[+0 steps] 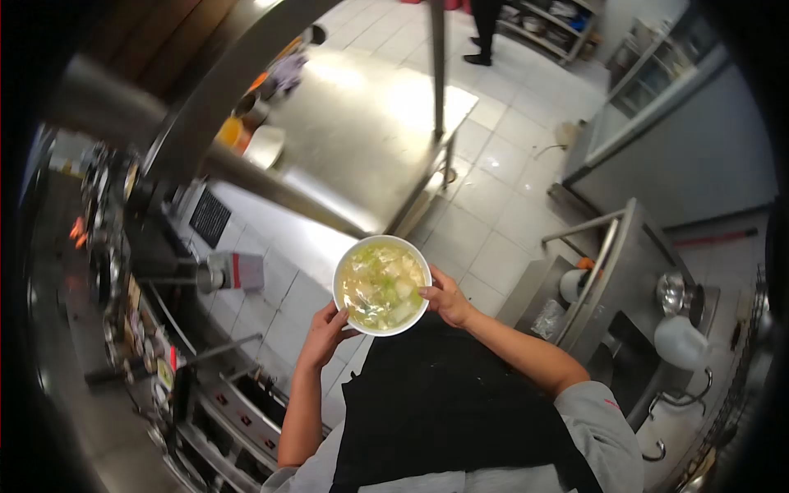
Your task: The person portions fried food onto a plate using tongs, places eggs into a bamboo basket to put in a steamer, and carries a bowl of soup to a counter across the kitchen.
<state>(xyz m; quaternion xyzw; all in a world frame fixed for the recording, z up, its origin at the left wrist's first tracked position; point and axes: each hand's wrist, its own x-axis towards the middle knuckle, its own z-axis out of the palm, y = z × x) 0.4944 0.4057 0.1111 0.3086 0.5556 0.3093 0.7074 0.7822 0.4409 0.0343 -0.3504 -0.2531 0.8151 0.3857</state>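
A round white bowl point(381, 286) full of pale yellow soup with light green and whitish pieces is held level in front of the black apron. My left hand point(326, 335) grips its lower left rim, thumb at the edge and fingers under it. On the right side my right hand point(445, 297) pinches the rim, with the thumb on the edge and the other fingers beneath. The bowl is near the corner of a shiny steel table point(345, 140).
A stove counter point(246, 419) lies at the left. At the right stand a steel sink unit point(616, 271) and a grey cabinet point(682, 156). A person's dark legs point(485, 33) show at the top. A metal post point(438, 74) rises beside the table.
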